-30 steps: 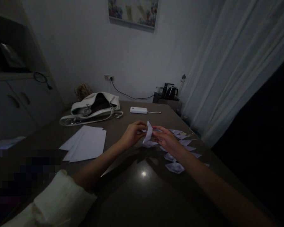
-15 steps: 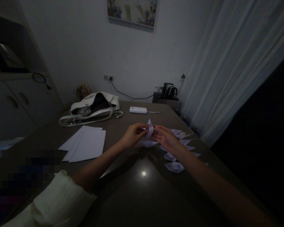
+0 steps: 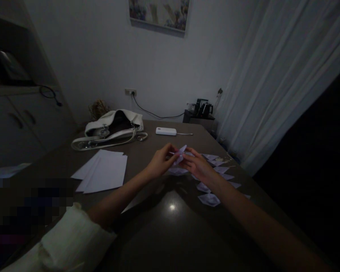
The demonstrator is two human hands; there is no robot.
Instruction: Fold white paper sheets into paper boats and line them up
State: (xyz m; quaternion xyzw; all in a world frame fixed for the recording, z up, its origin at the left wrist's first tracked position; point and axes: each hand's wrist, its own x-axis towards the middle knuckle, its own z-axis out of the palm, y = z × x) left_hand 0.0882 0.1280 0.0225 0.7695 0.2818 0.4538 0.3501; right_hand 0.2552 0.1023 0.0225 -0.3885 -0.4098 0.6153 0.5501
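Observation:
Above the middle of the dark table, a small folded paper boat [image 3: 182,150] is held between both hands, its pointed tip upward and leaning right. My left hand [image 3: 163,159] pinches it from the left with thumb and fingers. From the right, my right hand [image 3: 197,164] grips it too, fingertips pressed to its side. Part of the boat is hidden behind the fingers. Just below the hands lies another white paper boat [image 3: 178,171]. Several more paper boats [image 3: 209,199] stand in rows beside and partly behind my right forearm.
White paper sheets [image 3: 106,172] lie fanned out at the left of the table [image 3: 170,234]. Farther back are a white handbag [image 3: 113,126] and a white power bank [image 3: 166,131] with a short cable. A curtain [image 3: 255,83] hangs at the right, and a black kettle [image 3: 206,109] stands beyond the table.
The held boat has tilted, its tip swinging to the right. My right fingers have closed in on it, the index finger lifting over it. The boats on the table have stayed put.

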